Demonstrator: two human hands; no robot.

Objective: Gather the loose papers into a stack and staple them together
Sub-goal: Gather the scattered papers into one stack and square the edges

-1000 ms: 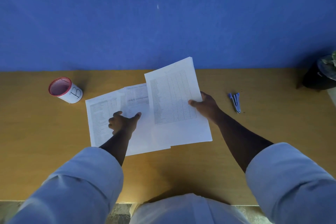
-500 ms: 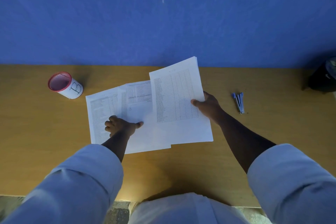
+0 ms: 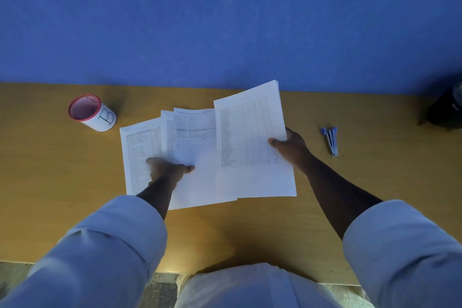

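With the right hand (image 3: 291,146) pinching the printed sheets (image 3: 252,142) at frame centre and the left hand (image 3: 166,170) gripping a middle sheet (image 3: 197,157), the fanned pages could slide askew before reaching the stapler (image 3: 331,141).

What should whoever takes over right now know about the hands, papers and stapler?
Right hand: grips the table sheets by their right edge.
Left hand: on the sheets on the desk, thumb spread; grip unclear.
Leftmost sheet lies flat, overlapped.
Stapler lies untouched on the desk, to the right.
Done: gathering begun.
Left: merge the sheets, square the edges, staple.
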